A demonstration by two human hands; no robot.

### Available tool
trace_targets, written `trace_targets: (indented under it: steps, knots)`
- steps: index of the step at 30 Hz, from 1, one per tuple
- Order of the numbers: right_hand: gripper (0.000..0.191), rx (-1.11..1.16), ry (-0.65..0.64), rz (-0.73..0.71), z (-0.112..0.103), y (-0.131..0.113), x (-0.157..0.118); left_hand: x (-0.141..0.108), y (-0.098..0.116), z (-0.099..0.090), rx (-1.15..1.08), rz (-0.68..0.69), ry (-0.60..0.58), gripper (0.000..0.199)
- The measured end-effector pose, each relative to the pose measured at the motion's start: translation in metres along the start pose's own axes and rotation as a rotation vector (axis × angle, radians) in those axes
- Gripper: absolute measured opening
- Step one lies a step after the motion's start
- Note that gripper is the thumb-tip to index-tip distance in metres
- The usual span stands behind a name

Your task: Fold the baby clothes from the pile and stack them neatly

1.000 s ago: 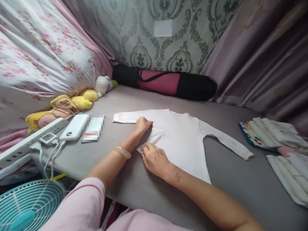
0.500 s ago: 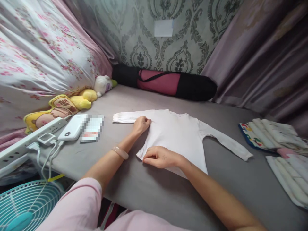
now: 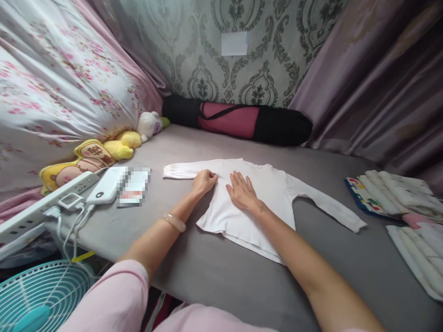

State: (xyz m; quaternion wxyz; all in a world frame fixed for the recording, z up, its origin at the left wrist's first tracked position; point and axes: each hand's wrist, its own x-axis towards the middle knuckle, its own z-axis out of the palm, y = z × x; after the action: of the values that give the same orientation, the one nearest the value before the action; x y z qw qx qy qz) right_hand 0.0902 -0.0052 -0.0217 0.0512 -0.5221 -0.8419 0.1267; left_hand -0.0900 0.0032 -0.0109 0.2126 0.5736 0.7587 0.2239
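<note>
A small white long-sleeved shirt (image 3: 266,193) lies spread on the grey sheet, both sleeves stretched out to the sides. My left hand (image 3: 205,182) pinches the shirt at its left edge, just under the armpit. Flat on the shirt's front rests my right hand (image 3: 242,190), its fingers spread and pointing away from me. The hem shows slight ripples near its left corner, and my right forearm covers part of the lower right side.
Folded clothes (image 3: 398,193) lie at the right. To the left are a power strip (image 3: 74,191), a white power bank (image 3: 108,185), a blurred phone-like item (image 3: 134,186) and plush toys (image 3: 121,144). A black and pink long bag (image 3: 228,120) lies along the wall; a fan (image 3: 44,295) stands lower left.
My right hand has left the shirt's lower left hem corner and moved up and right onto its front, opening flat. My left hand keeps its pinch at the same spot.
</note>
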Motion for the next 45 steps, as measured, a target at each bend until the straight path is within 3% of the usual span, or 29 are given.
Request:
trace_targets:
  steps: [7,13,17,22,27,32,35,40,45]
  knots:
    - [0.065,-0.008,-0.055,-0.157,0.004,-0.017,-0.019,0.002,0.000,-0.003,-0.078,-0.083,-0.033,0.023]
    - [0.061,0.213,-0.183,-0.395,-0.003,-0.026,-0.039,0.003,-0.002,-0.003,-0.076,-0.030,-0.011,0.022]
    - [0.058,0.267,-0.036,-0.267,-0.008,-0.003,-0.039,-0.015,-0.006,-0.013,-0.057,0.038,-0.050,0.034]
    - [0.061,0.070,0.024,-0.059,-0.001,0.016,-0.041,-0.065,-0.010,-0.036,-0.020,0.027,-0.318,0.042]
    - [0.064,-0.028,-0.003,-0.059,0.002,0.010,-0.047,-0.106,-0.017,-0.049,0.020,0.095,-0.367,0.045]
    - [0.067,-0.031,-0.078,-0.137,-0.002,-0.002,-0.060,-0.117,-0.032,-0.050,-0.134,0.089,-0.435,0.039]
    - [0.068,-0.007,-0.125,-0.200,-0.004,-0.011,-0.072,-0.120,-0.038,-0.049,-0.199,0.090,-0.394,0.034]
    - [0.063,0.048,-0.165,-0.341,-0.009,-0.027,-0.097,-0.125,-0.044,-0.043,-0.134,0.033,-0.211,0.017]
    - [0.057,0.077,-0.181,-0.477,-0.011,-0.039,-0.120,-0.129,-0.048,-0.038,-0.077,0.119,-0.163,0.018]
